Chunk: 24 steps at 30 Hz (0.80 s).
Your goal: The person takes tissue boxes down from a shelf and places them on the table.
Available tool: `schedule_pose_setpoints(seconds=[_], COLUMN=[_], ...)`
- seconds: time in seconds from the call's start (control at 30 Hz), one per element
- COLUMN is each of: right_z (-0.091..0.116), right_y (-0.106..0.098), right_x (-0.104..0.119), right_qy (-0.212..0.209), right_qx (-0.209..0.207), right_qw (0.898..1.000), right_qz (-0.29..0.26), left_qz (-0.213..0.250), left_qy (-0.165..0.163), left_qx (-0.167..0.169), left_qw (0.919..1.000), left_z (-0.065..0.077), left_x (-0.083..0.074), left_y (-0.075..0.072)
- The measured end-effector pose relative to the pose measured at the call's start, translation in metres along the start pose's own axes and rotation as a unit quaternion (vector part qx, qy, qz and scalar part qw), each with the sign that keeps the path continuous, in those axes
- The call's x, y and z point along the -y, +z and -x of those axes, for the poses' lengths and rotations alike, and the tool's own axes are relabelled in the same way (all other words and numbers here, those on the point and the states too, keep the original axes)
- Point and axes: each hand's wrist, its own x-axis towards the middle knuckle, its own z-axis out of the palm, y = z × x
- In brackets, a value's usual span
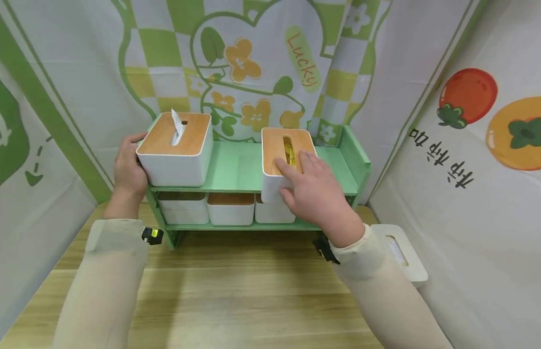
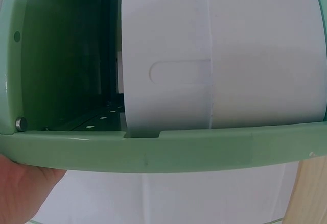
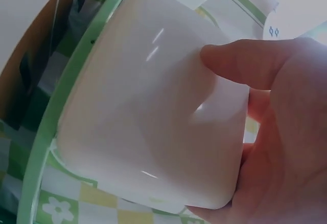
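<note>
My right hand [image 1: 316, 194] grips a small white tissue box [image 3: 148, 101] with a wood-look lid at the right of the green shelf's top board. Its fingers lie across the lid by the slot, where yellow packaging shows, and the thumb presses the white front face. The box's front overlaps the shelf's front edge in the head view. My left hand [image 1: 130, 167] holds the left end of the green shelf [image 2: 225, 150], beside a larger tissue box [image 1: 174, 169] with a tissue sticking up. Part of its fingers is hidden.
Several white boxes with wood-look lids, among them a middle one [image 1: 231, 212], stand on the lower board. On the right lies a cream tissue box [image 1: 407, 252] with a slot. Beneath the shelf is a wooden tabletop [image 1: 235, 291]; printed curtains [image 1: 174, 43] enclose the back and sides.
</note>
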Motion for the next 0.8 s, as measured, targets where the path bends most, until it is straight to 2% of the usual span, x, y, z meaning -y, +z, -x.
schedule_pose_setpoints(seconds=[0.2, 0.33, 0.5, 0.6, 0.7, 0.8], right_z=[0.005, 0.008, 0.012, 0.014, 0.017, 0.021], right_y=[-0.003, -0.003, -0.001, 0.002, 0.004, 0.006], right_x=[-0.005, -0.007, -0.011, -0.014, -0.018, -0.025], right_qy=[0.012, 0.003, -0.003, 0.014, 0.055, 0.106], right_qx=[0.013, 0.014, -0.007, -0.030, -0.065, -0.103], right_qw=[1.000, 1.000, 1.000, 0.998, 0.991, 0.973], right_qz=[-0.017, -0.018, -0.021, -0.048, -0.104, -0.180], left_qz=[-0.005, 0.000, 0.001, 0.000, 0.002, 0.004], left_qy=[0.008, 0.011, 0.007, 0.007, 0.008, 0.006], left_qx=[-0.008, -0.011, -0.012, -0.015, -0.016, -0.013], left_qw=[0.9999, 0.9999, 0.9999, 0.9999, 0.9998, 0.9999], left_z=[0.000, -0.001, -0.001, -0.001, 0.000, 0.000], left_x=[0.000, 0.000, 0.002, 0.002, 0.002, 0.002], left_y=[0.000, 0.001, 0.000, 0.000, 0.000, 0.001])
